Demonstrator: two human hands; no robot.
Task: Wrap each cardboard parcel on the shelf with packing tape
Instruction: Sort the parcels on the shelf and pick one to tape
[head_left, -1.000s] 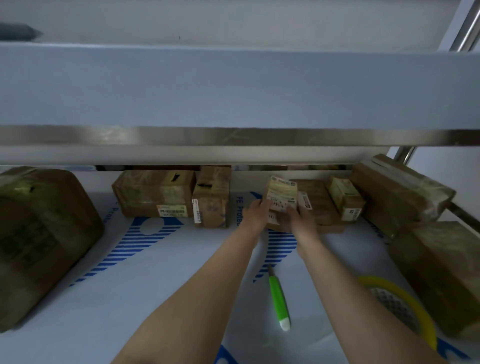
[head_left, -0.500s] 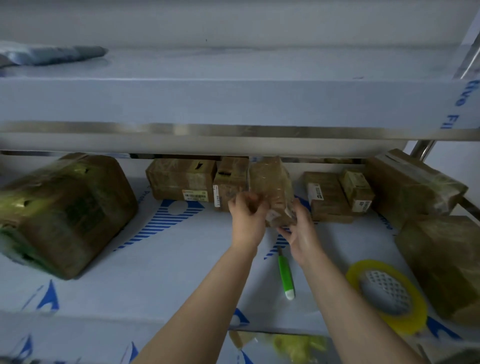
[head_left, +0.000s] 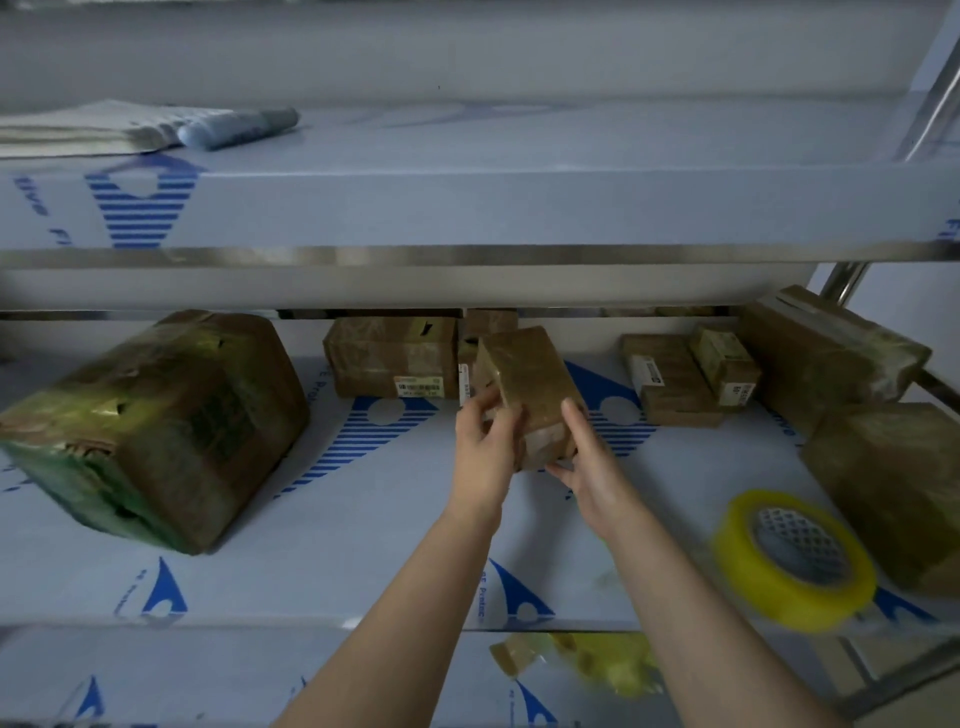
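Note:
A small brown cardboard parcel (head_left: 527, 384) is held above the middle shelf (head_left: 332, 525), tilted away from me. My left hand (head_left: 485, 447) grips its near left side and my right hand (head_left: 589, 462) grips its near right corner from below. A roll of yellow packing tape (head_left: 795, 558) lies flat on the shelf to the right of my right arm. Other parcels stand on the shelf: a big one (head_left: 150, 426) at the left, two (head_left: 395, 358) at the back middle, stacked small ones (head_left: 675, 379) at the back right.
Two larger parcels (head_left: 826, 353) sit at the right edge by a steel post (head_left: 841, 280). The upper shelf (head_left: 467, 208) overhangs closely and carries papers and a marker (head_left: 239, 127). Crumpled yellow tape (head_left: 608, 660) lies on the shelf below.
Both hands have drawn the small parcel out from the back row toward me and turned it, label face away. The view has tilted up; the green knife is hidden behind my arms.

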